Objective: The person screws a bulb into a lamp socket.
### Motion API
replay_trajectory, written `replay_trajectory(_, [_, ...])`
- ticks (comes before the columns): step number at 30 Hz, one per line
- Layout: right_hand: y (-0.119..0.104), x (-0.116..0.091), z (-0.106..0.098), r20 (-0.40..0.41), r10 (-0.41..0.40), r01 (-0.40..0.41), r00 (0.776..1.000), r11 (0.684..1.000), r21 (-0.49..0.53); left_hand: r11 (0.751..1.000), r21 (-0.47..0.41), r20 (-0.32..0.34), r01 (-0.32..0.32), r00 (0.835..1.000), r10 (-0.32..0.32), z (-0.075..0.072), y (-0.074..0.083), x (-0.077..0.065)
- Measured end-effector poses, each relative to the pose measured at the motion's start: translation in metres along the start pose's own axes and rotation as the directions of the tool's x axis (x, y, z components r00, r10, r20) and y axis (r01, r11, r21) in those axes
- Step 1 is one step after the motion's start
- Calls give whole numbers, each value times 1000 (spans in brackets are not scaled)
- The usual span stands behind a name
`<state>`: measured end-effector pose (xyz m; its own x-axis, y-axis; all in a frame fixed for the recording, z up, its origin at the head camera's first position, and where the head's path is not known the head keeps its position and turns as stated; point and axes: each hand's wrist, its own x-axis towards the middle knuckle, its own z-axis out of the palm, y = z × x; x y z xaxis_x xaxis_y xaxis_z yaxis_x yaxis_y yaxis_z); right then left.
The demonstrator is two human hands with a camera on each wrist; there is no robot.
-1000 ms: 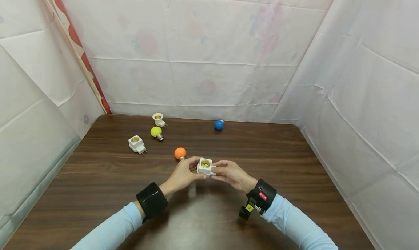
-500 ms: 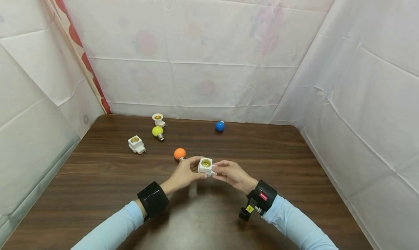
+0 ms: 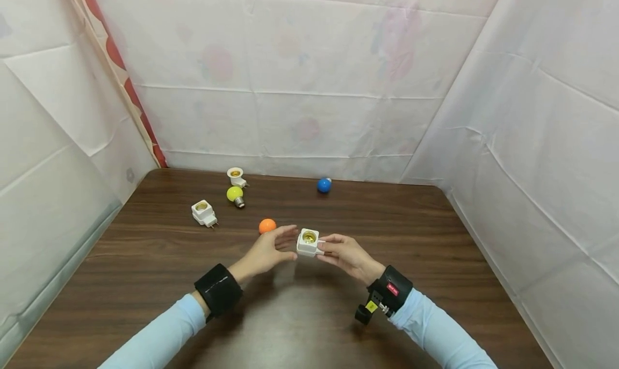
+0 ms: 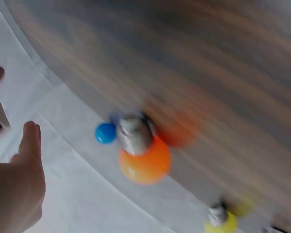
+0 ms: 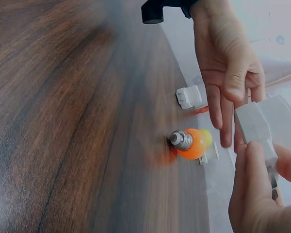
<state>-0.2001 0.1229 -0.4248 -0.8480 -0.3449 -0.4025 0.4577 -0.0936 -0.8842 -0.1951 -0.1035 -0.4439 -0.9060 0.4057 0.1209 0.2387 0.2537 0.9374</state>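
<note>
White plastic, the held socket is up above the wooden table, its brass-lined mouth facing upward and holding no bulb. Clock directions run from that socket, twelve being away from the person.

The work looks to be at an early point. All three bulbs lie loose on the table: the orange bulb at ten, the yellow bulb farther out at ten, and the blue bulb between twelve and one. The square socket, between nine and ten, and the round socket, between ten and eleven, are without bulbs too. As far as the views show, no bulb has been joined to a socket, so any fitting would be left to do.

The right hand, its wrist at four, pinches the plug end between thumb and fingers. The left hand, its wrist at eight, is just beside the held socket, seemingly apart from it, thumb spread away from extended fingers and nothing in its grasp.
</note>
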Motion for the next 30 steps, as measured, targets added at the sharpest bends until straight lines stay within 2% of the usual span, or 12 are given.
replay_trajectory(4, [-1,1,-2,4,4,-4,1000,1000,25,997,71,-45,-17,999,20,-22,-4,2])
replay_trajectory(7, [-1,2,-4,3,10,-10,1000,999,38,982,189,-118,-14,992,37,-41,-5,7])
replay_trajectory(10, [-1,3,-6,-5,22,-22,1000,999,46,937,347,-184,45,983,21,-56,-6,12])
replay_trajectory(13, [0,4,-7,-5,25,-25,1000,998,49,864,487,-201,126,979,-29,-66,-10,19])
replay_trajectory(16, [1,4,-7,9,20,-20,1000,999,47,814,538,-203,219,971,-127,-69,-14,25])
replay_trajectory(19, [2,4,-5,23,14,-15,1000,999,47,776,552,-204,304,952,-229,-69,-14,29])
replay_trajectory(22, [3,4,-5,33,12,-13,999,999,43,745,566,-214,354,935,-282,-66,-14,33])
replay_trajectory(26, [3,5,-6,31,14,-15,999,999,38,722,583,-222,374,927,-301,-62,-15,39])
replay_trajectory(30, [4,6,-7,21,16,-16,1000,999,41,719,579,-221,386,922,-317,-59,-18,42])
